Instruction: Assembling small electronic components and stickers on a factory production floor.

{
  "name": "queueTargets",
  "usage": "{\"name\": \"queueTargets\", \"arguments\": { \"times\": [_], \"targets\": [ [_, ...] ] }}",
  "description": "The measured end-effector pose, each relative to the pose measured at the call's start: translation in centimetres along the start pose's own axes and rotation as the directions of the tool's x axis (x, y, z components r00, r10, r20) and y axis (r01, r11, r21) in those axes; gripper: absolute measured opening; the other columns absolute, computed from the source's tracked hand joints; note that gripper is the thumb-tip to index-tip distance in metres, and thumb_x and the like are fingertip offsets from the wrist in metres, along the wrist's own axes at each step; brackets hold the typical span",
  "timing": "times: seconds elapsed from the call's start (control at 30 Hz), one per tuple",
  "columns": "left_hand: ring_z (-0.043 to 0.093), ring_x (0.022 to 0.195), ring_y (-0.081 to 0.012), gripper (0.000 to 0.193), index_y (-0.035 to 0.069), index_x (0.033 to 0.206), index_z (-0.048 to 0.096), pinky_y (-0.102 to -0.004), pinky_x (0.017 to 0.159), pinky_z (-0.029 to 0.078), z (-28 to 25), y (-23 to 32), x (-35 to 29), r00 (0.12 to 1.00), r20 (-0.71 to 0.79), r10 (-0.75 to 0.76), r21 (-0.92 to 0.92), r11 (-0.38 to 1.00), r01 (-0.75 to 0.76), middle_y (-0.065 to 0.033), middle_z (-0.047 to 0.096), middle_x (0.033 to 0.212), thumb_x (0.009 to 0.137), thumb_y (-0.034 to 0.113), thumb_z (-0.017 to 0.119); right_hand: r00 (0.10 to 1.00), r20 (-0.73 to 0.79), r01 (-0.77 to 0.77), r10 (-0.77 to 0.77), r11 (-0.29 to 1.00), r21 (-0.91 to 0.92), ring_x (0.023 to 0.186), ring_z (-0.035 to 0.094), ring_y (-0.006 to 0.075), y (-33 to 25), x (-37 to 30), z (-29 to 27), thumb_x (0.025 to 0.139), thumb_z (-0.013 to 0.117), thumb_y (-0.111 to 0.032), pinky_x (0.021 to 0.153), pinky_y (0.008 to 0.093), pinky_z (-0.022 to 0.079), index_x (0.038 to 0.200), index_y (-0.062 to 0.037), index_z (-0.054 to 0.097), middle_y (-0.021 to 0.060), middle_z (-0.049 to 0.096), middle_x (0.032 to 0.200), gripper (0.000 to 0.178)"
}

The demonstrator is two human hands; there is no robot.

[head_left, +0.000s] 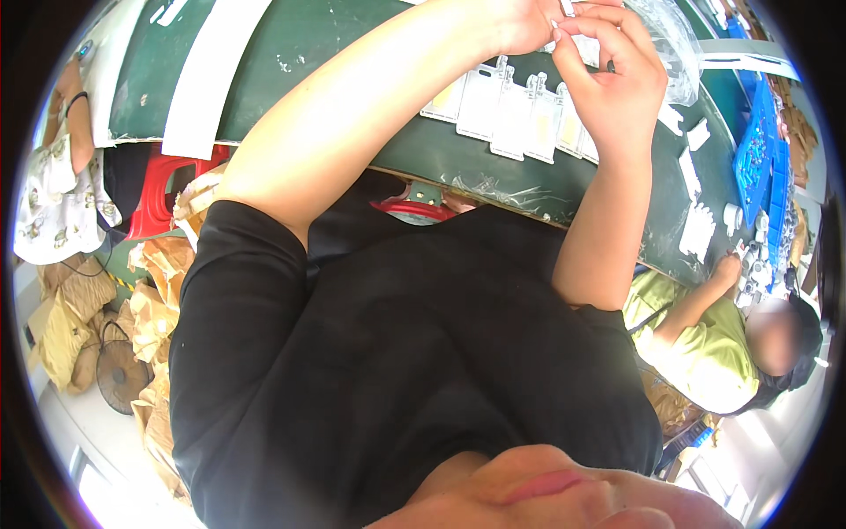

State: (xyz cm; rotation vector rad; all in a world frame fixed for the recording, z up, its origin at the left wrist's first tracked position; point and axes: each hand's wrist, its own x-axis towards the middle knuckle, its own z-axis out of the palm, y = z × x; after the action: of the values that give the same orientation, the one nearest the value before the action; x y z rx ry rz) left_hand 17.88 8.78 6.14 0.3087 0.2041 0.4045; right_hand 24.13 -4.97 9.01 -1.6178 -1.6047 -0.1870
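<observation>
Close together over the far side of the green table (344,44), my left hand (526,25) and my right hand (621,88) meet at the fingertips. Both are closed around a small white piece (567,8), too small and partly covered to name. The thumb and forefinger of my right hand pinch near it, while the left fingers are partly cut off by the upper edge. Below the hands lies an overlapping row of flat, clear-and-white badge holders (520,123) with clips at their tops. My right wrist hides part of that row.
A clear plastic bag (677,53) lies beyond my right hand. White scraps (698,227) and blue trays (756,154) of small parts are at right, beside a co-worker in yellow-green (705,353). A long white strip (211,79) crosses the left side, near a red stool (159,189).
</observation>
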Motion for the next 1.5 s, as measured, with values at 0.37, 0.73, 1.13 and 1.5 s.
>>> {"name": "queueTargets", "arguments": {
  "times": [0.37,0.73,1.13,1.5],
  "targets": [
    [0.054,0.072,-0.0232,0.026,0.011,0.075,0.052,-0.0415,0.081,0.05,-2.0,3.1,2.2,0.942,-0.094,0.322,-0.029,0.945,-0.326,-0.0069,0.054,0.074,0.095,0.027,0.05,0.916,0.397,-0.043,0.053,0.999,-0.033,0.07,0.062,0.0171,-0.3,-2.3,2.3,0.077,0.078,-0.006,0.057,0.0331,0.05,0.083,-0.0082,0.067,-0.0004,0.062,0.114,0.013],
    [0.055,0.069,-0.0216,0.022,0.012,0.079,0.054,-0.0399,0.075,0.05,-1.7,1.8,2.6,0.951,-0.157,0.265,0.025,0.964,-0.264,-0.0047,0.055,0.072,0.094,0.028,0.051,0.908,0.419,0.078,-0.015,0.988,-0.135,0.07,0.066,0.0215,0.9,-2.8,4.1,0.078,0.079,-0.009,0.063,0.0373,0.054,0.084,-0.0096,0.068,0.0001,0.065,0.114,0.012],
    [0.055,0.067,-0.0214,0.019,0.012,0.077,0.055,-0.0399,0.074,0.05,-1.5,1.8,2.2,0.95,-0.15,0.272,0.08,0.962,-0.263,-0.0048,0.056,0.071,0.092,0.024,0.051,0.892,0.452,0.114,-0.004,0.969,-0.218,0.064,0.065,0.0219,0.0,-2.9,3.7,0.081,0.077,-0.014,0.062,0.0372,0.054,0.081,-0.0087,0.075,-0.0016,0.066,0.108,0.006],
    [0.057,0.07,-0.0231,0.016,0.01,0.079,0.054,-0.0411,0.076,0.051,-2.0,1.7,2.3,0.963,-0.141,0.232,0.12,0.969,-0.216,-0.0071,0.057,0.074,0.09,0.022,0.052,0.895,0.445,0.134,-0.018,0.964,-0.231,0.067,0.067,0.0242,0.8,-3.2,3.7,0.084,0.075,-0.016,0.064,0.0388,0.055,0.084,-0.009,0.074,-0.0004,0.065,0.102,0.007]
  ]
}}
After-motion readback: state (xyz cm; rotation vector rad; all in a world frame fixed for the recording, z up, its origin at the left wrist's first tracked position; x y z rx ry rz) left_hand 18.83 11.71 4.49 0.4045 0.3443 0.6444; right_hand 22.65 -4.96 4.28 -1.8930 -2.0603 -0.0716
